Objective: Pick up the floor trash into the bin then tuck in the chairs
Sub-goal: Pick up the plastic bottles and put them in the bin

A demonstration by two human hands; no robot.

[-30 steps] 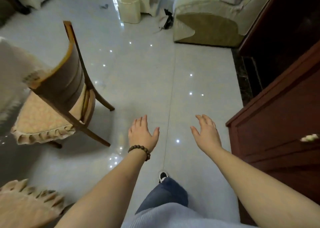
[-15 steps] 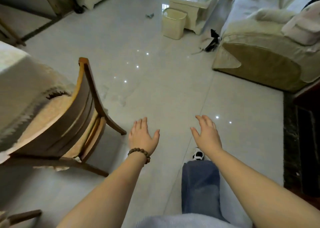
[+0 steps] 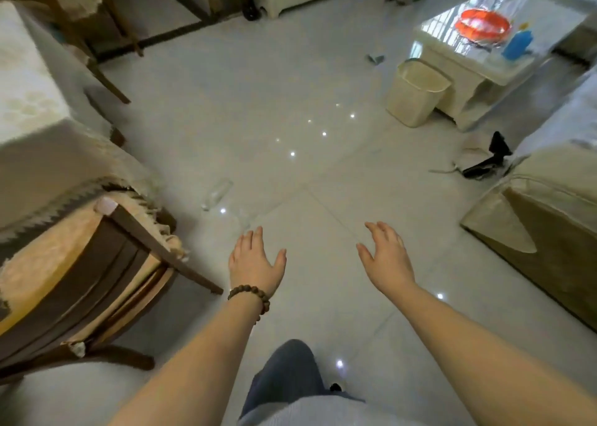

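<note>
Both hands — left hand, right hand — are hanging spread and empty over the floor. A clear bottle is lying just ahead-left near the chair; the bin is standing far right. Best crouching first, then gripping the bottle's middle.

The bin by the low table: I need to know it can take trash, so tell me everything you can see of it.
The bin is a small cream container, plastic by its look, with a rounded rectangular rim and walls that narrow toward the base. It stands upright on the tiled floor, close against the corner of the low table. Its top is open, with no lid. Its inside looks empty. Neither hand touches it.
</note>
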